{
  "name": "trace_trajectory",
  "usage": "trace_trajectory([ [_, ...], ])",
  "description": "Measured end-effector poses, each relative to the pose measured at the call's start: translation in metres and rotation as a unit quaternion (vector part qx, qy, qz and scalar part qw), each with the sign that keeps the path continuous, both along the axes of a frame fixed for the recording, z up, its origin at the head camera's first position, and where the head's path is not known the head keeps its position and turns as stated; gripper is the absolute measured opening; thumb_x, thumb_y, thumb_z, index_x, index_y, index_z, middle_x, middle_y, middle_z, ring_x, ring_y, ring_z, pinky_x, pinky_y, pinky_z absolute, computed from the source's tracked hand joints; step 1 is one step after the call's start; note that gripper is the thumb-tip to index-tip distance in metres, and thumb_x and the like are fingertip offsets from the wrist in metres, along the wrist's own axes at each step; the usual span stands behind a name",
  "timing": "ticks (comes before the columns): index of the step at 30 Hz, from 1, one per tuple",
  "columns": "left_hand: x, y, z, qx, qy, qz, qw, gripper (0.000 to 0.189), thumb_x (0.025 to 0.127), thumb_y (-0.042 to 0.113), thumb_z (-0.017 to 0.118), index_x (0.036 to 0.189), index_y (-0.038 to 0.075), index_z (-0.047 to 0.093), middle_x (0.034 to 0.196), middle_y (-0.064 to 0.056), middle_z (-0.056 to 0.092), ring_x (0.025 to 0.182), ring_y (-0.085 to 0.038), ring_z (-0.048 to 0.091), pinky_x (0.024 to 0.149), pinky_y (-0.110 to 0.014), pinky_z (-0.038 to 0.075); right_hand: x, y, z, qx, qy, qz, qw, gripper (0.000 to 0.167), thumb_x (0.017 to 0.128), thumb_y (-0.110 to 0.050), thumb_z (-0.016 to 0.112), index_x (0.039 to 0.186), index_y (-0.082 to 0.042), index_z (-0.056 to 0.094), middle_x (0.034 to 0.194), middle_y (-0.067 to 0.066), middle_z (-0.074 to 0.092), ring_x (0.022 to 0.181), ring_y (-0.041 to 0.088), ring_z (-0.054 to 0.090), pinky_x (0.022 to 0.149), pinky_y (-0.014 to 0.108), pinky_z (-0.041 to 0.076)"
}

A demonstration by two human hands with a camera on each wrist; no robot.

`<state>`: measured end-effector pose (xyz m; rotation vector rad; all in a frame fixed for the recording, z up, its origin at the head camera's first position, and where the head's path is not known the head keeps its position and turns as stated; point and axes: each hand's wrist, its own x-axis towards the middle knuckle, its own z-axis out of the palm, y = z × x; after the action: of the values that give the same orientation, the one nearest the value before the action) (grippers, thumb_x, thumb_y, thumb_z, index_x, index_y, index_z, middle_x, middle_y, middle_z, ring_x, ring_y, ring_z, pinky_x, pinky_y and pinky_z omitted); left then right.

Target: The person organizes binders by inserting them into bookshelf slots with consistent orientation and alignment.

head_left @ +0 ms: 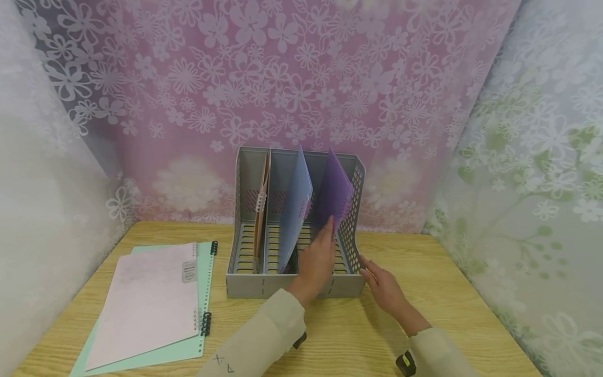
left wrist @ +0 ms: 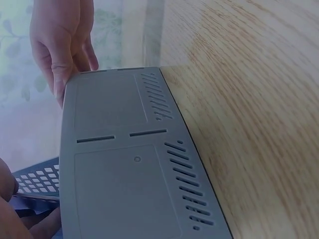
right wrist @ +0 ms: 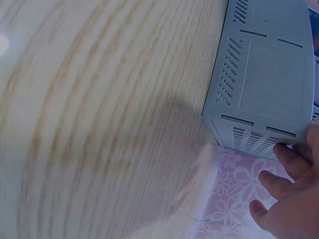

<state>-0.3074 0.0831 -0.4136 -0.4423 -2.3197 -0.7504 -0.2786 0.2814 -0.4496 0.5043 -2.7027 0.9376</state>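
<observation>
Hands (head_left: 315, 264) (head_left: 387, 289), purple notebook (head_left: 332, 193) just beyond

The left sleeve (head_left: 259, 335) is pale cream with small dark marks (head_left: 219, 359). The right sleeve (head_left: 440, 351) matches; beside it sits a black case (head_left: 404, 366) with a yellow patch (head_left: 406, 360)

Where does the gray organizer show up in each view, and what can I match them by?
Head: the gray organizer stands near the center.
Left wrist: lower center-left, cut off by the bottom edge.
Right wrist: upper right, cut off at the top.
Shared landmark: the right hand, at the organizer's right end in all three.
</observation>
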Motion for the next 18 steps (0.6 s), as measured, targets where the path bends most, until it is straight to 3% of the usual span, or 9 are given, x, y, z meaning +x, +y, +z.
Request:
trace_trajectory([
  [3,-0.0006,0.0004,0.0001,0.000,-0.008,-0.007,0.9999,0.056,0.100,0.019,0.055,0.152,0.012,0.033,0.135,-0.006,0.059,0.046,-0.011,0.054,0.038,-0.019,0.038,-0.0001,-0.0003,-0.0004,0.001,0.000,-0.003,1.0000,0.047,0.104,-0.020,0.046,0.144,0.004,0.040,0.138,0.028,0.048,0.132,0.047,0.038,0.103,0.063,0.034],
  [10,0.0007,0.0005,0.0014,0.020,-0.035,-0.020,0.9990,0.059,0.100,0.021,0.056,0.152,0.011,0.031,0.128,-0.009,0.063,0.040,-0.006,0.042,0.035,-0.017,0.033,-0.0009,-0.0008,-0.0016,0.005,0.000,-0.008,1.0000,0.046,0.104,-0.019,0.046,0.144,0.003,0.040,0.138,0.027,0.049,0.131,0.047,0.039,0.103,0.062,0.035],
  [14,0.0010,-0.0001,0.0007,0.028,-0.033,-0.021,0.9989,0.063,0.098,0.024,0.059,0.152,0.010,0.029,0.122,-0.010,0.065,0.042,-0.006,0.042,0.036,-0.018,0.033,0.0006,-0.0010,-0.0004,0.003,-0.005,-0.008,0.9999,0.047,0.105,-0.020,0.045,0.145,0.003,0.040,0.139,0.027,0.048,0.132,0.047,0.038,0.103,0.062,0.034],
  [18,0.0008,-0.0004,-0.0010,0.035,-0.024,-0.024,0.9988,0.065,0.097,0.024,0.059,0.151,0.008,0.028,0.127,-0.013,0.062,0.042,-0.007,0.043,0.036,-0.017,0.034,0.0018,-0.0012,0.0013,0.001,-0.011,-0.007,0.9999,0.047,0.105,-0.021,0.045,0.145,0.003,0.038,0.140,0.027,0.047,0.133,0.047,0.037,0.104,0.063,0.033],
])
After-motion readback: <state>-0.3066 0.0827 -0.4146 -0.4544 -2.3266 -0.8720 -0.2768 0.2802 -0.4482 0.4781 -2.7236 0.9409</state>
